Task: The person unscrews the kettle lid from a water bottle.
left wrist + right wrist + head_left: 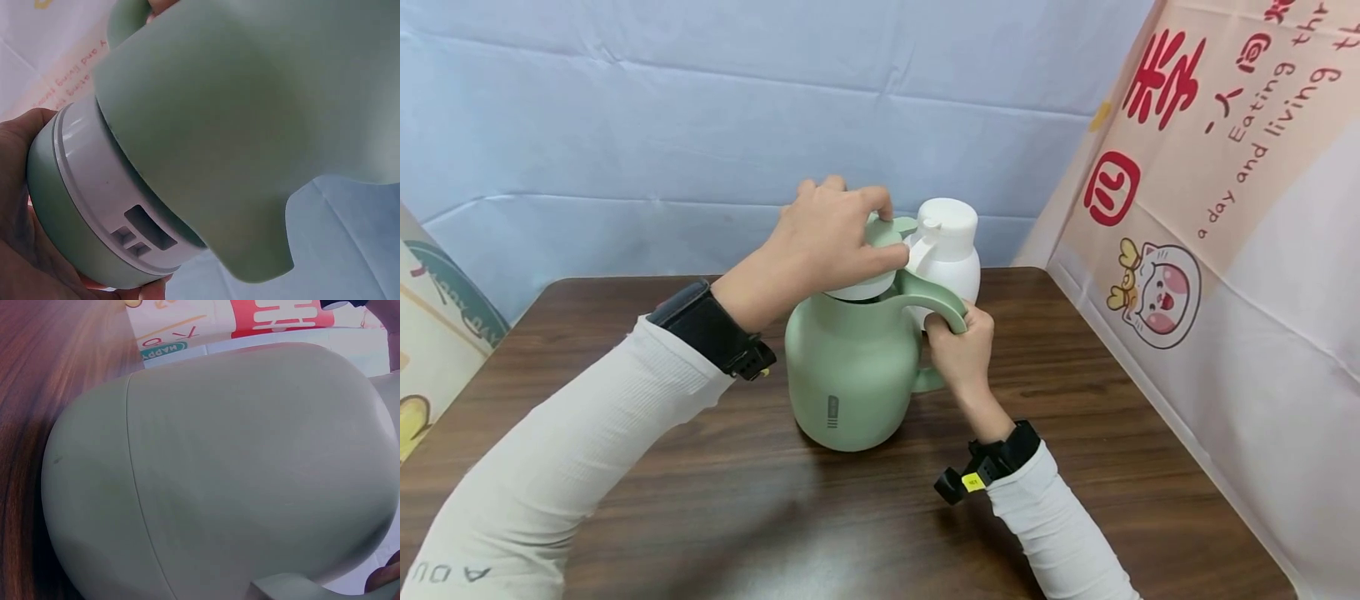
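Observation:
A green thermos jug [850, 367] stands on the table. My left hand [831, 237] grips its round lid [81, 206] from above, fingers and thumb spread round the rim. The lid's white lower part [119, 187], with small slots in it, shows above the jug's mouth. The spout [256, 250] juts out below the lid in the left wrist view. My right hand [961, 346] grips the upper part of the jug's handle [934, 293]; in the right wrist view only a few fingertips [382, 576] show at the corner.
A white jug [955, 229] stands right behind the green one, partly hidden by it. The brown wooden table [700, 500] ends at a pale blue cloth [662, 125] at the back. A printed cloth [1225, 167] hangs along the right edge.

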`<state>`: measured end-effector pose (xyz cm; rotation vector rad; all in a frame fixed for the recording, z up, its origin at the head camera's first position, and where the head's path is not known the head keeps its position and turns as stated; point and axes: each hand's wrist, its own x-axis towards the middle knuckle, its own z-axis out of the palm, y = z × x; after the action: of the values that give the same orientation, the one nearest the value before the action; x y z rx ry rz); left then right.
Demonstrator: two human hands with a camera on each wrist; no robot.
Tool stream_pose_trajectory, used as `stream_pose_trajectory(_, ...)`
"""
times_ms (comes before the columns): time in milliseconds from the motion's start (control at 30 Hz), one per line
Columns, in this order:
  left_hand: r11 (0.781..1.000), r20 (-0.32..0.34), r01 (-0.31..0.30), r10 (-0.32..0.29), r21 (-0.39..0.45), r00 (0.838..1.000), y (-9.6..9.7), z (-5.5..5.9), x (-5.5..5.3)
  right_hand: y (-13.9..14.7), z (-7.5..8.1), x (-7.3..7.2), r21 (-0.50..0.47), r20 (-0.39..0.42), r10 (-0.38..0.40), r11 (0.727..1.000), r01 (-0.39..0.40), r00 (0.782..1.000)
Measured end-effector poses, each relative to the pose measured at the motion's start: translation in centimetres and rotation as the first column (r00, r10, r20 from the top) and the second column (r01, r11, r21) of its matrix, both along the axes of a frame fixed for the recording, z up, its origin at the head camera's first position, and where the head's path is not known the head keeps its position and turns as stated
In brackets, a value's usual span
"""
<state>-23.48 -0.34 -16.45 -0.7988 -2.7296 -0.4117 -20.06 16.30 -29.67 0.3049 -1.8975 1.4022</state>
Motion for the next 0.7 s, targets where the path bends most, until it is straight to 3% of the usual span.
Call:
stream_pose_trajectory(367, 0.993, -0.086, 0.097, -0.091, 0.064, 0.992, -1.4, -0.4, 0.3, 0.1, -0.2, -0.1, -0.007, 0.012, 0.000, 1.000, 0.000, 1.000)
stream_pose_trajectory(700, 0.968, -0.074, 0.095, -0.080, 0.233, 0.994, -3.1, -0.3, 0.7, 0.2, -0.4, -0.3, -0.037, 0.027, 0.019, 0.999, -0.018, 0.999)
